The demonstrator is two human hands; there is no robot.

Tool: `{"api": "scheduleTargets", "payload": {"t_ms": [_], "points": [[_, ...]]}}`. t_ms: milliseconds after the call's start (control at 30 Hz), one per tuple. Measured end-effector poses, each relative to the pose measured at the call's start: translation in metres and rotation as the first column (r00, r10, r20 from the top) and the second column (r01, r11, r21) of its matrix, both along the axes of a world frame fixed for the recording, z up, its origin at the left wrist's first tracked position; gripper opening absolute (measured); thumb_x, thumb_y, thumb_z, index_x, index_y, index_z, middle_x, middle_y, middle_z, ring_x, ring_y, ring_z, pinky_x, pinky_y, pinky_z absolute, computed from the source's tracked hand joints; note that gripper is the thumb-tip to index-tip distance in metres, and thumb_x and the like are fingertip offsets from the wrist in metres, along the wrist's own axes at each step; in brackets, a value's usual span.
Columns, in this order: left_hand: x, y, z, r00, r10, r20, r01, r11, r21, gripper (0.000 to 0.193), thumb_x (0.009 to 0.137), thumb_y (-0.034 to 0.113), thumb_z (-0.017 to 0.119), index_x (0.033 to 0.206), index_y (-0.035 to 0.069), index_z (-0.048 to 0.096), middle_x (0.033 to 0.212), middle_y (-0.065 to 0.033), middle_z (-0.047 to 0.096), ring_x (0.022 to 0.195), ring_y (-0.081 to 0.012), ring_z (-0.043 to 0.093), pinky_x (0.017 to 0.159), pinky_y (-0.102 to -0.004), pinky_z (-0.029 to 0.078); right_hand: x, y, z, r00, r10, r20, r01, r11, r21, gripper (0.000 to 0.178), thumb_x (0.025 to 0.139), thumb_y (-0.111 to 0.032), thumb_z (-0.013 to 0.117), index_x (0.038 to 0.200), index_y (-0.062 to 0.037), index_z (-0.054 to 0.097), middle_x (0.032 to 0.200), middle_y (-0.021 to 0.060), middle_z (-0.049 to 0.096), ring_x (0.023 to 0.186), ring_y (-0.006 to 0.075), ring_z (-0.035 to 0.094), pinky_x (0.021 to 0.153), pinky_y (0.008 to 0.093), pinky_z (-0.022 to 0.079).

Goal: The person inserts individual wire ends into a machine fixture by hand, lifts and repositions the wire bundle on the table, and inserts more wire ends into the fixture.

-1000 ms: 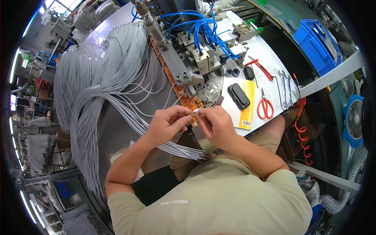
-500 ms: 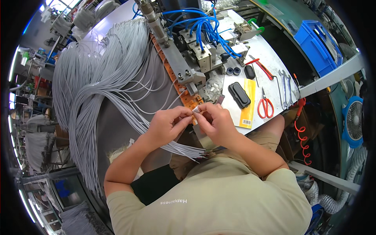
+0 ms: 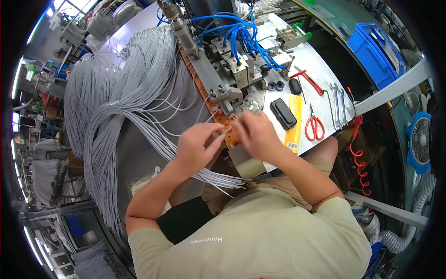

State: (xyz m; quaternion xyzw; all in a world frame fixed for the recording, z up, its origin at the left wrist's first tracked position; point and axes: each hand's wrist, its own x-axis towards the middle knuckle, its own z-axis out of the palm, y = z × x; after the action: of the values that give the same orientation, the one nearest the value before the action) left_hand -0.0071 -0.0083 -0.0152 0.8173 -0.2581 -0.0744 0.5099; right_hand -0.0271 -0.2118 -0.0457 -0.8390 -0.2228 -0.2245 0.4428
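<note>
Here, the shirt (image 3: 260,232) bears white lettering (image 3: 206,240); near the right hand (image 3: 256,136), a barcode (image 3: 292,145).

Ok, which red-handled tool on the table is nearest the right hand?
The scissors, right of the yellow packet, with looped red handles. The other red tool, without loops, lies farther from the right hand.

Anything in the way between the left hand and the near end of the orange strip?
Nothing visible. The left hand has its fingertips right beside the orange strip; contact can't be told. The grey cable bundle passes beneath the wrist, outside that gap.
</note>
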Motion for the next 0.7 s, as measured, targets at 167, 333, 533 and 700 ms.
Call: {"api": "scheduleTargets", "payload": {"t_ms": [167,333,533,700], "points": [[0.001,0.004,0.009,0.809,-0.464,0.359,0.369,0.878,0.304,0.01,0.083,0.013,0.075,0.087,0.006,0.07,0.074,-0.0032,0.067,0.061,-0.0211,0.061,0.057,-0.0318,0.048,0.015,-0.009,-0.03,0.859,-0.04,-0.511,0.216,0.932,0.29,0.016,0.093,-0.015,0.065,0.09,-0.0018,0.056,0.065,0.0055,0.059,0.055,0.0139,0.052,0.055,0.0289,0.04],[-0.005,0.004,0.015,0.686,-0.719,0.112,0.666,0.682,0.304,0.012,0.078,0.016,0.08,0.083,0.008,0.072,0.074,-0.0039,0.066,0.064,-0.0248,0.06,0.058,-0.0351,0.047,0.025,-0.016,-0.034,0.798,0.04,-0.602,0.197,0.926,0.323,0.019,0.095,-0.018,0.065,0.09,-0.0016,0.056,0.065,0.0014,0.058,0.057,0.0073,0.051,0.053,0.027,0.04],[0.008,0.003,0.01,0.822,-0.563,0.084,0.553,0.825,0.118,0.011,0.083,0.013,0.077,0.087,0.005,0.071,0.074,-0.004,0.067,0.064,-0.0186,0.063,0.059,-0.0309,0.048,0.022,-0.014,-0.035,0.793,-0.03,-0.609,0.215,0.949,0.232,0.021,0.097,-0.021,0.062,0.09,-0.0013,0.057,0.065,0.0007,0.058,0.057,0.0066,0.05,0.053,0.0267,0.039],[0.006,0.004,0.012,0.94,-0.248,-0.233,0.275,0.957,0.093,0.013,0.09,0.008,0.069,0.101,0.0,0.067,0.077,-0.004,0.067,0.068,-0.0091,0.064,0.061,-0.025,0.05,0.024,-0.012,-0.043,0.796,0.028,-0.604,0.229,0.911,0.344,0.023,0.098,-0.023,0.06,0.091,-0.0005,0.058,0.064,0.0036,0.057,0.058,0.0067,0.051,0.054,0.0255,0.04]]}}
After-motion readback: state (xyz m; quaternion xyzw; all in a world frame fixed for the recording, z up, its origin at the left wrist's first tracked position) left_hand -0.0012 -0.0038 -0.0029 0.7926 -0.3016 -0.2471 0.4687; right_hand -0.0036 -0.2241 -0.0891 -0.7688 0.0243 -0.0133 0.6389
